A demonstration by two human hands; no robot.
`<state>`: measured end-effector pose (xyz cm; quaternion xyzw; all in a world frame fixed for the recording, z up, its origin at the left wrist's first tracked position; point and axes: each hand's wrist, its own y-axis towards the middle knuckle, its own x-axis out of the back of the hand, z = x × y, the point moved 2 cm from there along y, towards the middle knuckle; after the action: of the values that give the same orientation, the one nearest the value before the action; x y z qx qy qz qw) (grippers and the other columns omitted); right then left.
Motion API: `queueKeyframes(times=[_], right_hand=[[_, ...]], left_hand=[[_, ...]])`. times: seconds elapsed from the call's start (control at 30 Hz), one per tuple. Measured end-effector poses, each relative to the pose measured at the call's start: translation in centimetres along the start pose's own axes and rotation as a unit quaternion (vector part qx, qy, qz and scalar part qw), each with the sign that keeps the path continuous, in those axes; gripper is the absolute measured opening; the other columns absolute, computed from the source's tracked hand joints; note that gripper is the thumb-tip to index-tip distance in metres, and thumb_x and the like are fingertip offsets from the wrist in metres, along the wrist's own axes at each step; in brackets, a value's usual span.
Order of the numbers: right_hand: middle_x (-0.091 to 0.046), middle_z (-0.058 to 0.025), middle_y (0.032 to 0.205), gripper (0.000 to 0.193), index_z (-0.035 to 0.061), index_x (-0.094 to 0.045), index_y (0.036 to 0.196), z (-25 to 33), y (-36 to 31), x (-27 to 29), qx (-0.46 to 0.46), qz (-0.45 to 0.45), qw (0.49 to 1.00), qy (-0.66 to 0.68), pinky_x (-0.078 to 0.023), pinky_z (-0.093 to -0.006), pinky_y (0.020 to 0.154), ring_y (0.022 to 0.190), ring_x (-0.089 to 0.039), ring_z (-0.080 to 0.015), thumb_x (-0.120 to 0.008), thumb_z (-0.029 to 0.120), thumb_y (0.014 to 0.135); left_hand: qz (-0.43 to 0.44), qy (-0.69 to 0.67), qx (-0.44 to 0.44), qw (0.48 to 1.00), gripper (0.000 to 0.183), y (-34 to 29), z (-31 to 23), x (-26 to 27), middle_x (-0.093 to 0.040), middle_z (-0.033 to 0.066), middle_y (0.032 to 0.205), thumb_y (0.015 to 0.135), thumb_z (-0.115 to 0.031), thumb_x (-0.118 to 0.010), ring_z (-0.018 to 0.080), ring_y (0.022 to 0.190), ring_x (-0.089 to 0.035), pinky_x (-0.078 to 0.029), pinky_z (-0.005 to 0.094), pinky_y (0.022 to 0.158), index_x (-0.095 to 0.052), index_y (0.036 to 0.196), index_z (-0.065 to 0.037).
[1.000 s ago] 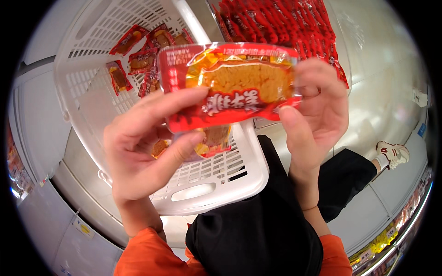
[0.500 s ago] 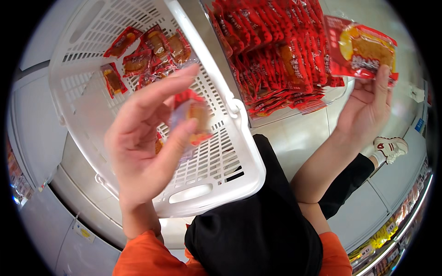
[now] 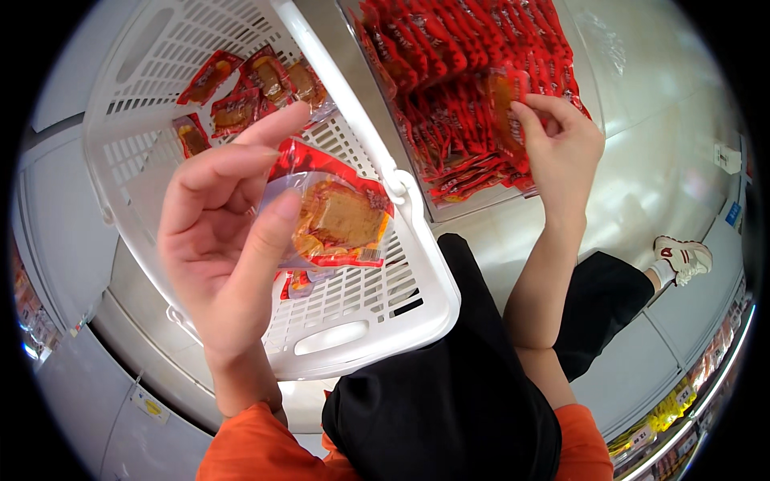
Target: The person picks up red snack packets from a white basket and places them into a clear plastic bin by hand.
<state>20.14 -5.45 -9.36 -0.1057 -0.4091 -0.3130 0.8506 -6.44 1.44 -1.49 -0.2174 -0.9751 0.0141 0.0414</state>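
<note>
My left hand is raised over the white plastic basket, its index finger stretched out. Between its thumb and other fingers is a clear-fronted red snack packet with a flat brown piece of food inside; some of the grip is hidden behind the packet. My right hand reaches to the clear-sided bin of upright red packets. Thumb and forefinger pinch one red packet at the near right of the rows. More such packets lie loose at the basket's far end.
The basket's white handle rests along its right side, beside the bin. Pale floor tiles stretch to the right. Grey cabinet fronts stand at left, and a shelf of packaged goods at lower right. My black-trousered leg is between my arms.
My right hand has swung left with its packet, from the right of the bin to the rows. The packet at my left hand has turned its front up and shows sharply.
</note>
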Motion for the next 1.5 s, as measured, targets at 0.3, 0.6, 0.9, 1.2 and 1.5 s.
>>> queueKeyframes(times=[0.3,0.6,0.9,1.2,1.5], right_hand=[[-0.060,-0.0076,0.074,0.011,0.0049,-0.070,0.083,-0.2,1.5,-2.3,0.136,-0.030,0.982,-0.125,-0.045,-0.0373,0.071,0.078,-0.055,-0.0258,-0.069,0.012,0.075],[-0.057,0.0014,0.071,0.017,0.0033,-0.068,0.093,2.6,0.0,0.0,0.025,-0.026,0.975,0.218,-0.039,-0.0182,0.059,0.063,-0.050,-0.0050,-0.072,0.011,0.078],[-0.062,-0.0071,0.075,0.049,-0.0064,-0.066,0.095,10.3,-2.8,4.1,0.113,0.291,0.860,0.403,-0.041,-0.0238,0.066,0.070,-0.055,-0.0112,-0.080,0.029,0.064],[-0.063,-0.0080,0.074,0.033,-0.0027,-0.069,0.086,12.6,-5.2,4.3,0.225,0.335,0.809,0.428,-0.038,-0.0260,0.058,0.064,-0.055,-0.0163,-0.076,0.011,0.056],[-0.062,-0.0042,0.079,0.009,-0.0001,-0.058,0.076,15.4,-2.9,5.5,0.043,0.338,0.870,0.355,-0.041,-0.0223,0.064,0.072,-0.053,-0.0078,-0.067,0.002,0.078]], left_hand=[[0.040,-0.106,0.008,0.993,0.027,-0.1,0.2,0.8,-0.048,0.0262,0.130,0.084,0.006,-0.053,0.0247,0.116,-0.054,-0.047,0.0332,0.095,-0.049,0.107,-0.006],[0.005,-0.265,0.005,0.964,0.036,-1.0,0.5,1.8,-0.043,0.0199,0.137,0.088,0.007,-0.045,0.0264,0.120,-0.051,-0.046,0.0363,0.098,-0.049,0.121,-0.008],[0.032,-0.416,0.022,0.909,0.031,-2.4,0.1,1.0,-0.046,0.0071,0.137,0.093,0.005,-0.035,0.0275,0.130,-0.040,-0.036,0.0487,0.107,-0.049,0.116,-0.011],[-0.058,-0.429,0.226,0.873,0.019,-4.6,-0.9,1.0,-0.055,0.0109,0.119,0.088,0.006,-0.045,0.0186,0.099,-0.060,-0.052,0.0307,0.084,-0.049,0.102,-0.005],[0.043,-0.447,0.345,0.824,0.028,-4.4,-2.8,-1.2,-0.056,0.0054,0.103,0.091,-0.001,-0.038,0.0105,0.076,-0.053,-0.056,0.0407,0.083,-0.048,0.117,-0.005]])
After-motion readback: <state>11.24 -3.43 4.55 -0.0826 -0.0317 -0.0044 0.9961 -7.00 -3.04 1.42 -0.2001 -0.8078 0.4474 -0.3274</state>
